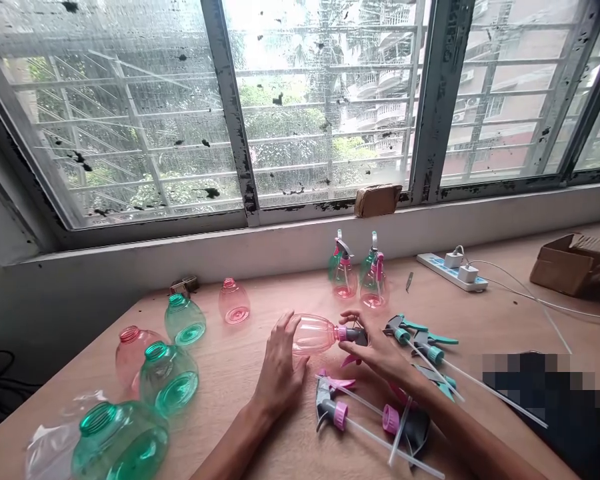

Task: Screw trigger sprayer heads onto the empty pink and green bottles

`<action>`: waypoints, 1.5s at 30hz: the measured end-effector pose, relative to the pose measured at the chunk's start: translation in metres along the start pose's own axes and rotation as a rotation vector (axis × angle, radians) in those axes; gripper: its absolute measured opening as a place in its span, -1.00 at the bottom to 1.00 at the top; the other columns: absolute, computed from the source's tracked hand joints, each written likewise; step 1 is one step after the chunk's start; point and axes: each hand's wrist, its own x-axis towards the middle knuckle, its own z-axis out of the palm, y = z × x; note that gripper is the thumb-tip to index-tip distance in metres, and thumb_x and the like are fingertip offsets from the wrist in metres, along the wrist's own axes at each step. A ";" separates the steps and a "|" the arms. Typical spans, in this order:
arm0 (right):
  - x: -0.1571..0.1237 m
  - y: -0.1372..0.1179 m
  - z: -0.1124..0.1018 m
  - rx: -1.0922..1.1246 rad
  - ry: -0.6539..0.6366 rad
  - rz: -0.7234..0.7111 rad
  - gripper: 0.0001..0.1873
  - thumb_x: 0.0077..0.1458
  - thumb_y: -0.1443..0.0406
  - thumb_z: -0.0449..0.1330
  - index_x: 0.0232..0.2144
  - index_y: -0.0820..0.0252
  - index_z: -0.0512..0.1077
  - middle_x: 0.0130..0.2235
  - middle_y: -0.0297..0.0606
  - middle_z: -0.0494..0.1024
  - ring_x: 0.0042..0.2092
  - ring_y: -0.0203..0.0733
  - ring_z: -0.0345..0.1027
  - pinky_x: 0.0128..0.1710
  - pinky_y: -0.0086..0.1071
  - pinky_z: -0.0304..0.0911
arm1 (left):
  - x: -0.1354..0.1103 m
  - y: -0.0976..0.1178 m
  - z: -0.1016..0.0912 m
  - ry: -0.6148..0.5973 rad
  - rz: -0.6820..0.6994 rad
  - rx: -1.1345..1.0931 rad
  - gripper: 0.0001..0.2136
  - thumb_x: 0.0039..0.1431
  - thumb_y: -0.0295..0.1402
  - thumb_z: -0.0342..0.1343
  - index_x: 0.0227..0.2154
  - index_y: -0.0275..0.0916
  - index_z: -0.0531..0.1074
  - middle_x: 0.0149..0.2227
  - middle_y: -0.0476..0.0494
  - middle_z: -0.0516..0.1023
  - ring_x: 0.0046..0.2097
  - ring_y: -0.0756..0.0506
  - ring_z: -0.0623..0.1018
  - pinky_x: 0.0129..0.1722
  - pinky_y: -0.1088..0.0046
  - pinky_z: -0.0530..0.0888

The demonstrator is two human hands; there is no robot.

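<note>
A pink plastic bottle (314, 333) lies on its side on the wooden table (240, 387). My left hand (280, 363) is curled round its base end. My right hand (375, 347) is closed on the grey and pink spray head (353, 333) fitted at the bottle's neck. Loose spray heads with long dip tubes lie close by: pink ones (337, 403) just under my hands, teal ones (420, 340) to the right.
Two bottles with spray heads fitted (360, 273) stand at the back. Bare teal bottles (170, 377) and pink bottles (234, 301) sit on the left. A power strip (453, 272) and a cardboard box (573, 263) are at the right. A window runs behind the table.
</note>
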 end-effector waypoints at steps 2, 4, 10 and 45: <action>0.000 0.001 -0.001 0.019 -0.001 0.009 -0.51 0.06 0.14 0.34 -0.01 0.06 0.29 -0.10 -0.25 0.44 -0.29 -0.16 0.46 -0.50 -0.35 0.48 | 0.001 0.000 0.000 -0.003 0.000 -0.006 -0.23 0.10 -0.63 0.10 0.34 -0.07 0.00 0.39 -0.30 0.13 0.41 -0.34 0.14 0.32 -0.14 0.21; 0.000 0.002 -0.003 0.014 -0.003 0.005 -0.48 0.06 0.12 0.35 0.01 0.06 0.29 -0.13 -0.27 0.46 -0.27 -0.12 0.47 -0.47 -0.32 0.48 | 0.001 0.000 0.000 -0.001 -0.001 -0.014 -0.23 0.09 -0.63 0.10 0.34 -0.09 0.00 0.39 -0.30 0.13 0.41 -0.33 0.13 0.34 -0.11 0.19; 0.002 0.001 -0.007 -0.154 -0.005 0.024 -0.60 0.12 0.07 0.32 -0.09 0.16 0.40 -0.34 -0.34 0.52 -0.35 -0.15 0.44 -0.34 -0.28 0.35 | -0.001 0.000 0.000 -0.004 -0.009 -0.028 -0.22 0.06 -0.65 0.08 0.33 -0.11 0.02 0.39 -0.29 0.13 0.42 -0.30 0.12 0.36 -0.08 0.17; 0.001 -0.006 -0.008 -0.147 -0.036 0.038 -0.59 0.25 0.00 0.08 -0.22 0.11 0.59 -0.37 -0.27 0.66 -0.27 -0.01 0.55 -0.30 -0.26 0.40 | -0.001 -0.001 0.000 -0.022 -0.034 -0.147 -0.22 0.03 -0.68 0.08 0.32 -0.06 0.08 0.39 -0.25 0.14 0.42 -0.30 0.11 0.36 -0.10 0.13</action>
